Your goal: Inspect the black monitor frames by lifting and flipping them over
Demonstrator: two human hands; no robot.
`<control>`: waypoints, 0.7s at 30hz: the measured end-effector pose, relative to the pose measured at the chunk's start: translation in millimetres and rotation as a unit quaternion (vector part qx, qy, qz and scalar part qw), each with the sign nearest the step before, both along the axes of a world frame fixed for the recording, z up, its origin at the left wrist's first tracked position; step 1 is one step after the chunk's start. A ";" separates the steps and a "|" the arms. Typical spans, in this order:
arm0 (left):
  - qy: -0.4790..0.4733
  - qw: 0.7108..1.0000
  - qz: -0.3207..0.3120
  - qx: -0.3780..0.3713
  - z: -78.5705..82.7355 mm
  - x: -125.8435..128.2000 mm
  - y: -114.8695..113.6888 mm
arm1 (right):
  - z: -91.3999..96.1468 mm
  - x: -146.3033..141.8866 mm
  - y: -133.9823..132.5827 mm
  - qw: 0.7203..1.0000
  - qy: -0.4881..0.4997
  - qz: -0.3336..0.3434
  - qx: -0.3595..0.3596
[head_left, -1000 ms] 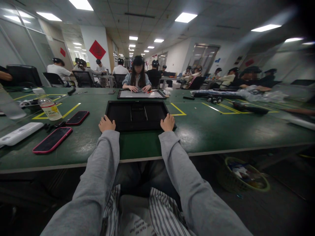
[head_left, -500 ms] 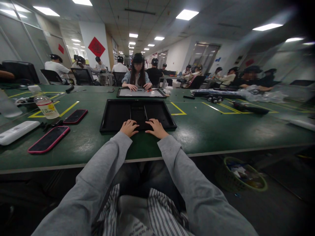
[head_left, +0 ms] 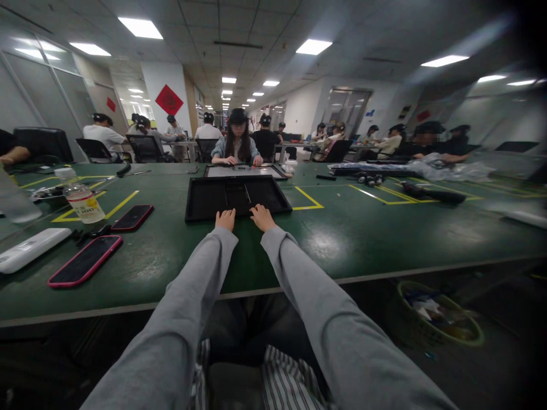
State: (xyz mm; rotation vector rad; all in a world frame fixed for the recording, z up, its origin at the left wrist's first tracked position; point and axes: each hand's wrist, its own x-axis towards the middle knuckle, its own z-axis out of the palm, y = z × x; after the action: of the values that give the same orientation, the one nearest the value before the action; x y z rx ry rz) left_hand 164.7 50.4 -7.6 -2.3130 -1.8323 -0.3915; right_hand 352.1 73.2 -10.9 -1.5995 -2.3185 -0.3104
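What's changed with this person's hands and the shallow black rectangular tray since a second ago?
The left hand and right hand let go of the sides of the shallow black rectangular tray, moved inward to its near edge, and the tray now sits farther from the person. The larger, pink-rimmed black phone and the clear plastic bottle stayed put.

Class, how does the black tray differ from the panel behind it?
The tray is dark inside; the panel has a pale face. The wearer's left hand and right hand are at the tray's near edge; a co-worker's hands are at the panel. Both have black rims and sit on the table.
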 end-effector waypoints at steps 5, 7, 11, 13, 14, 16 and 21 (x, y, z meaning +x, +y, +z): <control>-0.023 0.999 0.013 0.027 -12.0 -7.6 8.5 | -10.3 3.3 8.4 0.998 0.064 -0.003 -0.004; -0.016 0.999 0.012 0.047 -10.9 -11.8 5.5 | -9.7 4.5 5.1 0.998 0.062 -0.005 0.003; 0.018 0.999 -0.020 0.042 4.1 -22.0 -1.8 | 1.1 7.9 -8.5 0.999 0.039 0.011 -0.009; 0.025 0.999 -0.039 0.002 14.2 -29.2 -7.9 | 5.8 12.6 -21.6 0.999 0.028 0.035 -0.025; 0.022 0.998 -0.048 -0.028 18.3 -33.2 -12.4 | 6.9 15.9 -30.1 0.998 0.023 0.051 -0.033; 0.012 0.993 -0.071 -0.089 22.7 -41.7 -24.2 | 6.7 23.6 -49.7 0.995 0.016 0.090 -0.039; -0.029 0.976 -0.161 -0.145 17.0 -58.6 -54.9 | 8.0 37.9 -88.2 0.982 0.049 0.160 -0.085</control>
State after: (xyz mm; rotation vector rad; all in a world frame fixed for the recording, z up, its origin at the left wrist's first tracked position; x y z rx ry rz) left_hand 106.1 -4.5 9.4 -2.8393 -1.6316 -0.2448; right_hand 390.0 -15.0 -2.9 -1.2471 -2.5289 0.0425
